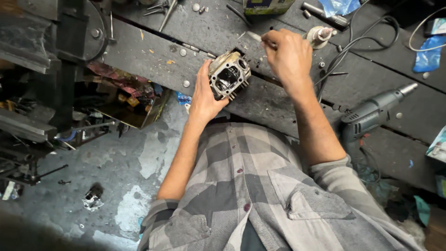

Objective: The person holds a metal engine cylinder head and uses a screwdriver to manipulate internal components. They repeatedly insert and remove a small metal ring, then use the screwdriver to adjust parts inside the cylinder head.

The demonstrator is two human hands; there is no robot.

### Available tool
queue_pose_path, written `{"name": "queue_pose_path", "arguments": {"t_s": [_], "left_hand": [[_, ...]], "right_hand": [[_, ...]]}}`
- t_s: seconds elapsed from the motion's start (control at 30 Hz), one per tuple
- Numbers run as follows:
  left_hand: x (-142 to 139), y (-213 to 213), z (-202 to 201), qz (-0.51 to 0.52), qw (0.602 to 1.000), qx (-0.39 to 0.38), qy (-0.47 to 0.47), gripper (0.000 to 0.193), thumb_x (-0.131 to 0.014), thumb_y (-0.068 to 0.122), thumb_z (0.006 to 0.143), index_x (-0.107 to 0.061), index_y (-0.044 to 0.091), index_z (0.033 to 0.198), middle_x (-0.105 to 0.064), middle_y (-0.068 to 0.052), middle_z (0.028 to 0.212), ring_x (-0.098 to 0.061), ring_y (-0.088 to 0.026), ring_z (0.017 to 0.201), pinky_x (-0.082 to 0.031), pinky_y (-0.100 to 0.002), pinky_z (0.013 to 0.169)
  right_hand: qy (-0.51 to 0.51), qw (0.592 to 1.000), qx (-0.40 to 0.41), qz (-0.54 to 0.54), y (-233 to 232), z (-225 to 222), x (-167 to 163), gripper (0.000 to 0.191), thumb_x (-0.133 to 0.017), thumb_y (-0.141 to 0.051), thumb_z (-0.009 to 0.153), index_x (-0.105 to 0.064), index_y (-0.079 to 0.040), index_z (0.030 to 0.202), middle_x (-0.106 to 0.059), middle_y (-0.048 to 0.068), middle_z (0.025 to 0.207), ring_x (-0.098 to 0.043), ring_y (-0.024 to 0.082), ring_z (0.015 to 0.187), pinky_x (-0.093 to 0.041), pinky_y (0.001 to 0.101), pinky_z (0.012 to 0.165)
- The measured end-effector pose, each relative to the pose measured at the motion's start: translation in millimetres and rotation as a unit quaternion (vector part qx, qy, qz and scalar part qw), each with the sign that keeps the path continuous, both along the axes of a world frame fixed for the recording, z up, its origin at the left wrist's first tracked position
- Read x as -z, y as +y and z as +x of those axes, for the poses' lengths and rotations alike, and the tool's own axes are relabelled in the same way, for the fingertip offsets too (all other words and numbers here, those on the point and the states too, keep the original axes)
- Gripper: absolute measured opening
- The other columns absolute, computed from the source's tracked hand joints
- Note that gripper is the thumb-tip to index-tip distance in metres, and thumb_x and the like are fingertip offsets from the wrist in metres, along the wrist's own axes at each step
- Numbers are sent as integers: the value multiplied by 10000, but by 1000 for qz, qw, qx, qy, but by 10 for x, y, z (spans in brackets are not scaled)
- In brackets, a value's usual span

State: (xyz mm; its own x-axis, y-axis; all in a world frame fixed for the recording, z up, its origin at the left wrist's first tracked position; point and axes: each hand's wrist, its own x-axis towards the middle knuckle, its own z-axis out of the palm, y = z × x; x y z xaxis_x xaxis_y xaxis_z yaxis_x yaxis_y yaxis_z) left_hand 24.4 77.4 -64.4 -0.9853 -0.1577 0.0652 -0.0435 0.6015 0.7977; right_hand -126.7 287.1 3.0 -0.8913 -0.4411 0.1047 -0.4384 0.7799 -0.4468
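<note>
A dark, dirty workbench [153,56] of worn planks runs across the top of the view, and a stained grey floor [116,172] lies below it on the left. The person leans over the bench in a grey checked shirt [251,186] with the sleeves pushed up.

The left hand [204,95] reaches up from below with the arm almost straight. Its fingers and thumb wrap around a metal engine part [229,74], holding it tight. The part is a blocky grey piece with round holes and thin fins, and it sits at the near edge of the bench, tipped so its open face looks up at the camera.

The right hand [289,53] comes in from the right with the elbow bent and the wrist turned down. Its fingers are pinched shut on a thin pale stick-like tool [255,37], which pokes out to the left, above the engine part. I cannot tell if the tool's tip touches the bench.

A grey power drill [371,114] lies on the bench to the right, well apart from both hands. A black cable [357,44] loops near the right wrist. A small round pale part [319,36] sits just beside the right hand. Small bolts and washers [186,84] are scattered on the planks.
</note>
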Motion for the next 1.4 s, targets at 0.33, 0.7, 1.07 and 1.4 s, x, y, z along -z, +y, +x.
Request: {"name": "queue_pose_path", "arguments": {"t_s": [0.33,0.7,1.07,1.4], "left_hand": [[-217,-6,31,-50,997,-49,-17,1168,-952,225,615,-291,72,1566,-515,-232,1490,-525,-398,1348,-454,-444,1103],[-69,-218,92,515,832,-92,-184,669,-758,279,867,-541,-6,1433,-681,-108,1330,-636,-199,1228,-506,-311,1038],[-582,-212,-1,-30,997,-51,-45,868,-872,285,684,-479,98,1436,-613,-151,1352,-610,-299,1239,-494,-398,1038],[-299,-239,179,-236,955,119,133,896,-697,-72,707,-442,116,1545,-404,-103,1613,-395,-327,1456,-397,-453,1184]], "right_hand": [[-95,984,12,-153,73,26,-6,170,-759,-138,997,-771,-74,1154,-785,83,930,-758,172,834,-554,313,715],[-294,872,117,-373,377,272,45,183,-703,-102,1016,-711,-12,1175,-710,17,852,-500,18,567,-378,212,488],[-323,847,151,-395,591,370,-9,187,-671,-120,1034,-698,-19,1189,-713,30,879,-528,33,575,-380,204,487],[-324,846,141,-399,463,355,-21,186,-671,-108,1031,-690,-19,1193,-708,30,877,-538,32,590,-403,203,500]]}}
